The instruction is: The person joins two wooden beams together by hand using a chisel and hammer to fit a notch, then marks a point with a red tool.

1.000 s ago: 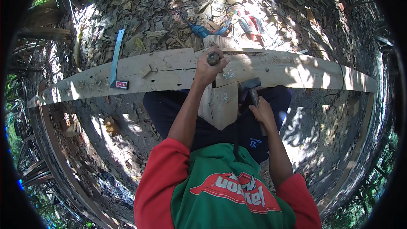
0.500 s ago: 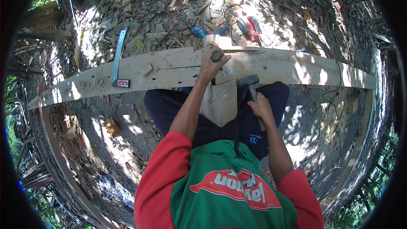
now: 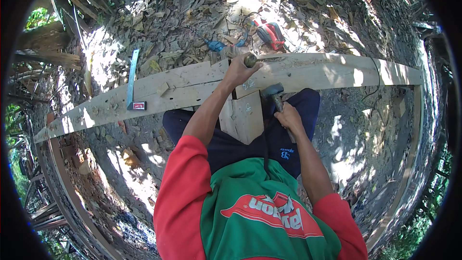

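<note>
My left hand [image 3: 239, 71] is closed round an upright tool handle [image 3: 250, 60] at the far edge of the long pale wooden beam [image 3: 327, 69]; the tool's lower part is hidden. Below and to the right, my right hand [image 3: 288, 114] grips a hammer [image 3: 273, 90] by its handle, with the dark head just beside the beam's near edge. Between my legs, a jointed wooden piece [image 3: 248, 115] with a chalk mark meets the beam's middle.
A metal square [image 3: 132, 79] lies on the beam's left part near a small offcut [image 3: 163, 88]. Beyond the beam, a blue power tool [image 3: 215, 45] and a red power tool [image 3: 273, 36] rest on dry leaves. A cable [image 3: 378, 74] drapes over the beam's right part.
The view has turned slightly, so the beam sits more slanted and shifts left. Both hands keep their holds; the hammer sits a little further left and higher in the picture.
</note>
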`<action>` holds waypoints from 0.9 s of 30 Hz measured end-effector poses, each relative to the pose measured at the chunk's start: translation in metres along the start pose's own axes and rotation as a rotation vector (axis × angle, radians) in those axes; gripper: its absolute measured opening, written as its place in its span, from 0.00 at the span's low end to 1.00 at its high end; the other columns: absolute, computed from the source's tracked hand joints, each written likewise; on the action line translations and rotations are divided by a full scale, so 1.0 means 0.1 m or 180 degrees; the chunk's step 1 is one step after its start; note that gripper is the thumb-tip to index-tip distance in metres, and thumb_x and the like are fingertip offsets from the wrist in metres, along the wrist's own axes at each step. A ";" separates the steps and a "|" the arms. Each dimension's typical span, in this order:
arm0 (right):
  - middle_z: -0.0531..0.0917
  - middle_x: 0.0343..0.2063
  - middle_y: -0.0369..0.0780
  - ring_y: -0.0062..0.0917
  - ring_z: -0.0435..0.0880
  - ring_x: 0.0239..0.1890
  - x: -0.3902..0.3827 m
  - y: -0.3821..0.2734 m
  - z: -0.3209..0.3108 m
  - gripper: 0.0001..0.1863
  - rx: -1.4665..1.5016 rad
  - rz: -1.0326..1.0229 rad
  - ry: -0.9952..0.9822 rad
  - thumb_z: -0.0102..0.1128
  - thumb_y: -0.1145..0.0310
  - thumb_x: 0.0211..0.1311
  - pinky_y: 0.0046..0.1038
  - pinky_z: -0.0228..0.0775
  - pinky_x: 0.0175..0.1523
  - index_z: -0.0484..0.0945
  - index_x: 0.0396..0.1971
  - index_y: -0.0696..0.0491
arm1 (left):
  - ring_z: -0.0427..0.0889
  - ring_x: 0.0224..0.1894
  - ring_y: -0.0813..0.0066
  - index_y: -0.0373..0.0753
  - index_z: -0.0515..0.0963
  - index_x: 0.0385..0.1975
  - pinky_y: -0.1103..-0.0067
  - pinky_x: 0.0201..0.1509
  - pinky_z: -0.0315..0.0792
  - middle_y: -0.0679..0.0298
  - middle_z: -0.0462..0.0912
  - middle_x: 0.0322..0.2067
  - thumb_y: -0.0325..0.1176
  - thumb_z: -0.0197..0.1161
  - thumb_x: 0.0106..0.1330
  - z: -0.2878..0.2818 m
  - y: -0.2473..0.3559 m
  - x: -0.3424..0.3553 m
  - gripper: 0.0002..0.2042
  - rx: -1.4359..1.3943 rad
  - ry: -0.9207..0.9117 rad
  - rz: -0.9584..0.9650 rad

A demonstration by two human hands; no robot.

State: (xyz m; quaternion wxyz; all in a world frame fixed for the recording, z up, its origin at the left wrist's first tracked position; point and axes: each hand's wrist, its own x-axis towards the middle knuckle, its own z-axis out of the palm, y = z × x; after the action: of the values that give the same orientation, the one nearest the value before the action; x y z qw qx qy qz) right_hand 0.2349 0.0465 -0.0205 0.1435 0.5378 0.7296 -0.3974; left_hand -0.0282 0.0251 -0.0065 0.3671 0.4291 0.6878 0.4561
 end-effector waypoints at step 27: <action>0.81 0.20 0.46 0.33 0.83 0.22 -0.18 -0.20 -0.16 0.17 0.0461 0.0038 -0.0087 0.65 0.64 0.53 0.36 0.74 0.32 0.75 0.37 0.62 | 0.67 0.25 0.86 0.39 0.73 0.24 0.82 0.30 0.64 0.74 0.71 0.22 0.30 0.73 0.58 -0.12 -0.27 -0.19 0.12 -0.1271 0.0881 0.0428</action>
State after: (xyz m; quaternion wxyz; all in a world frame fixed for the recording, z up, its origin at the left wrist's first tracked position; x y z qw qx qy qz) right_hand 0.2272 0.0439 0.0101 0.1166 0.5456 0.6937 -0.4555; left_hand -0.0391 -0.0017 -0.0265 0.3158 0.3263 0.5977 0.6607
